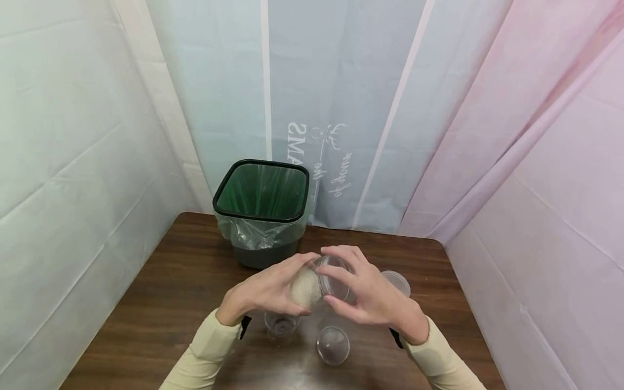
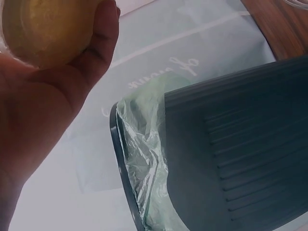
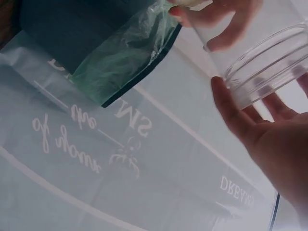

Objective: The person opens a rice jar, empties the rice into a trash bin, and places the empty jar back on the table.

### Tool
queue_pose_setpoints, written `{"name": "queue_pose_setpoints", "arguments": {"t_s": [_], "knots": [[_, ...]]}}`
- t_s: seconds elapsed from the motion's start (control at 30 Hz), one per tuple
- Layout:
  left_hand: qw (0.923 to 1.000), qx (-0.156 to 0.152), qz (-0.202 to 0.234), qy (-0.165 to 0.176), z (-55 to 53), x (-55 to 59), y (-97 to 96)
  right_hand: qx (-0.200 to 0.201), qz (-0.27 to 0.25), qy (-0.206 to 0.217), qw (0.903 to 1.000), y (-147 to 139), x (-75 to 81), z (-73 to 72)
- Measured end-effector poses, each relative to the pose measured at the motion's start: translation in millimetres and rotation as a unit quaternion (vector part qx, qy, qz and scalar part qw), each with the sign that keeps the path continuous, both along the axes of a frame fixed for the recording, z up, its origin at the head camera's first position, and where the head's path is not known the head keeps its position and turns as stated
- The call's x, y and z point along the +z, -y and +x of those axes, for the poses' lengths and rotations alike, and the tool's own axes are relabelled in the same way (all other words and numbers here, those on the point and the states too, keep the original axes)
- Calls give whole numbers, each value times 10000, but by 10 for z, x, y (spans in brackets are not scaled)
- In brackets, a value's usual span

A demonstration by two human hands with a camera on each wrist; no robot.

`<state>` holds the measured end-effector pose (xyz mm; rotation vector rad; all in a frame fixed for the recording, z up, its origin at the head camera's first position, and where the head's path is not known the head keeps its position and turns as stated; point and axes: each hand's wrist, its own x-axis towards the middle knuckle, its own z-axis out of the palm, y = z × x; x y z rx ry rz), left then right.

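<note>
Above the table my left hand [image 1: 273,287] grips a rounded clear container with pale contents [image 1: 305,287], yellowish in the left wrist view. What the contents are, I cannot tell. My right hand [image 1: 372,292] holds a clear jar [image 1: 338,279] with its fingers and thumb around it. This jar lies on its side, right up against the pale contents. Ridges ring the jar's threaded end [image 3: 264,65] in the right wrist view, close to the right fingers. Left fingers show by the jar's body there.
Behind the hands stands a dark green bin [image 1: 265,257] lined with a clear bag [image 1: 260,233]. On the brown table [image 1: 195,271] are a clear cup [image 1: 283,325], a clear round piece [image 1: 333,345] and a clear lid [image 1: 398,283]. Curtains [image 1: 341,81] enclose the back and sides.
</note>
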<state>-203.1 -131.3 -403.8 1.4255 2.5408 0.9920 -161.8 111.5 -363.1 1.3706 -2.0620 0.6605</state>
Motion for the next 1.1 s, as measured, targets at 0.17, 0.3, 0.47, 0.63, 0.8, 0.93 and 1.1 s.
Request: {"name": "queue_pose_setpoints", "arguments": {"t_s": [0.17,0.3,0.47,0.63,0.8,0.93,1.1], "knots": [[9997,-189,-30,169,11,-21,31,487,-25,-122,9987,3,-20,5],[9997,-183,0,171,10,-16,40,586,-185,-219,9979,14,-32,-17],[9995,-194,122,234,0,-4,47,613,-544,-219,9964,16,-75,-43],[9996,-41,171,200,-8,17,63,662,-1146,215,9910,-8,-162,-78],[9994,169,274,154,-23,27,81,602,-1680,617,9820,-48,-252,-105],[9987,227,458,19,-51,32,108,550,-1893,802,9771,-74,-324,-118],[9964,333,743,-242,-102,84,159,859,-2317,1440,9582,-94,-432,-115]]}}
